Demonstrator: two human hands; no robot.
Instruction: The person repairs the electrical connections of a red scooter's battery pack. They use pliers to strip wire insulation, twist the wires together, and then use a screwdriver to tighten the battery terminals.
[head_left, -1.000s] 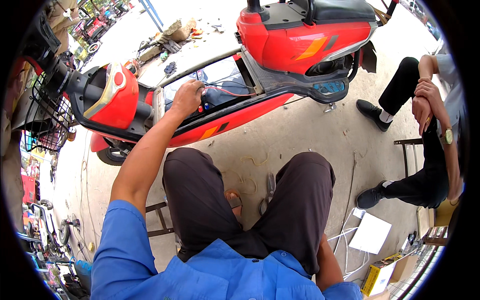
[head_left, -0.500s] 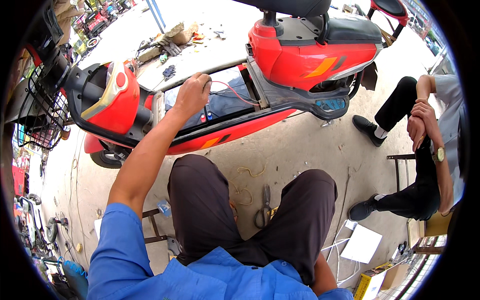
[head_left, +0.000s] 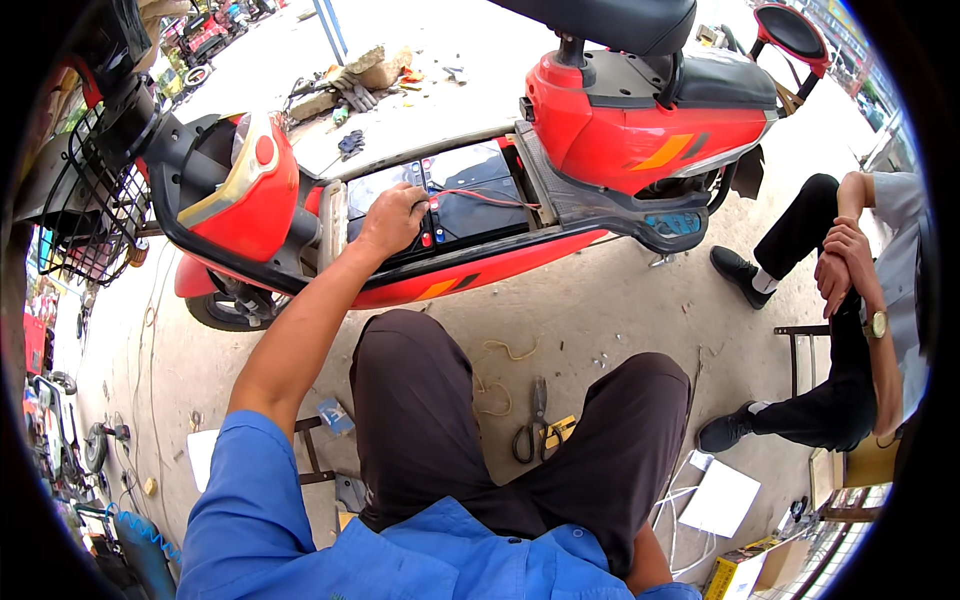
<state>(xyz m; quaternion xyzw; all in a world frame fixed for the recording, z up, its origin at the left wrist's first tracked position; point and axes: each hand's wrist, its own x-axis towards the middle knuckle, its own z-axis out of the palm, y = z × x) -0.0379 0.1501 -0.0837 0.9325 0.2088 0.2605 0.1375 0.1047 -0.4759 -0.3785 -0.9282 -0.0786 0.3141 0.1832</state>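
Note:
My left hand (head_left: 393, 218) reaches over the open floor compartment of a red electric scooter (head_left: 630, 120). Its fingers are closed in a pinch on one end of a thin red wire (head_left: 480, 194). The wire runs right across the dark batteries (head_left: 480, 222) to the compartment's right end. Red and blue terminals (head_left: 432, 238) show on the batteries just right of my hand. Whether the wire's tip touches a terminal, I cannot tell. Of my right arm only a piece of forearm (head_left: 649, 562) shows beside my thigh; the hand itself is hidden.
Black-handled scissors (head_left: 531, 425) and a small yellow box (head_left: 561, 431) lie on the floor between my legs. At the right sits another person with crossed forearms (head_left: 850, 262). White sheet (head_left: 720, 488) and a yellow carton (head_left: 738, 572) lie lower right. Gloves (head_left: 352, 94) and rubble (head_left: 375, 70) lie beyond the scooter.
The view has shifted slightly. My left hand has come down and nearer to me over the batteries, and the red wire, raised in an arch before, now lies flatter. The other person stays put.

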